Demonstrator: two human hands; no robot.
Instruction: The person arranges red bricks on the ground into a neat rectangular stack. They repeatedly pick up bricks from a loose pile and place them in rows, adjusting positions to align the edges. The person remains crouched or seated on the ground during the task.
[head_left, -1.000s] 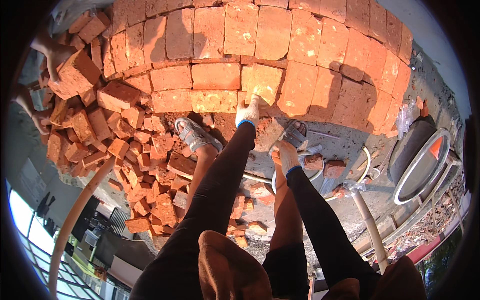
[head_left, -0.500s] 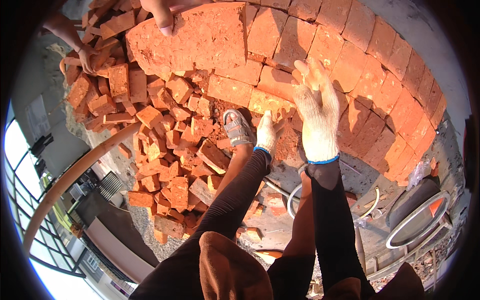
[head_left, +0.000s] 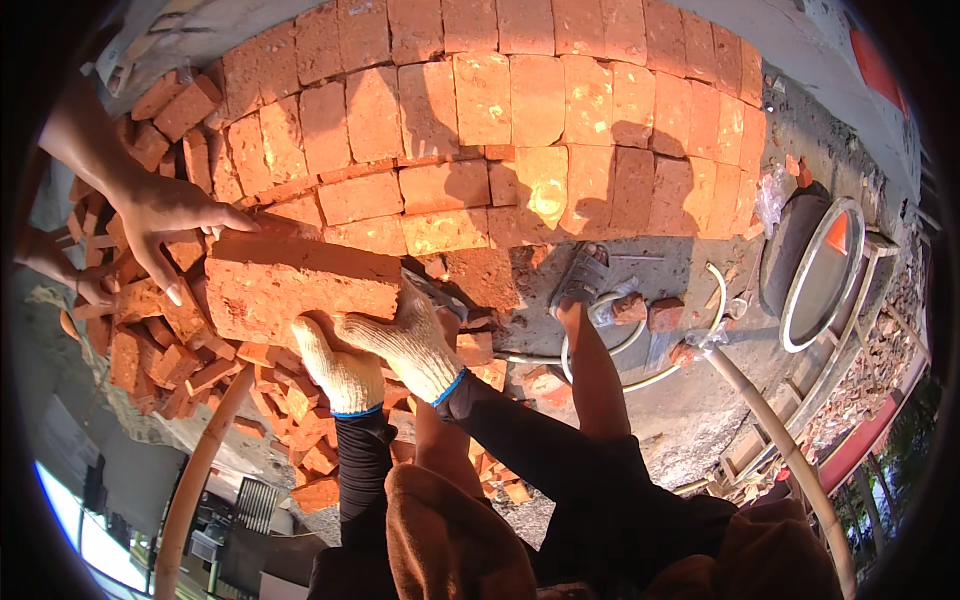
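A red clay brick (head_left: 300,290) is held up in front of me, over the left side of the scene. My left hand (head_left: 340,370), in a white knitted glove with a blue cuff, presses on its lower near face. My right hand (head_left: 415,345), gloved alike, is wrapped about its right end; some fingers of both hands are hidden. A co-worker's bare hand (head_left: 165,225) is spread at the brick's left end, its fingertips close to the upper corner. I cannot tell whether they touch it.
Neat rows of bricks (head_left: 480,100) curve across the far side. A loose brick heap (head_left: 165,360) lies left, with another bare hand (head_left: 75,275) on it. To the right are a pale hose (head_left: 640,385), a round-rimmed container (head_left: 825,275) and a wooden pole (head_left: 780,430).
My hands have moved from the right, stretched out without anything, to the left and closed on the brick. The co-worker's hand has come off its top edge. My view has turned.
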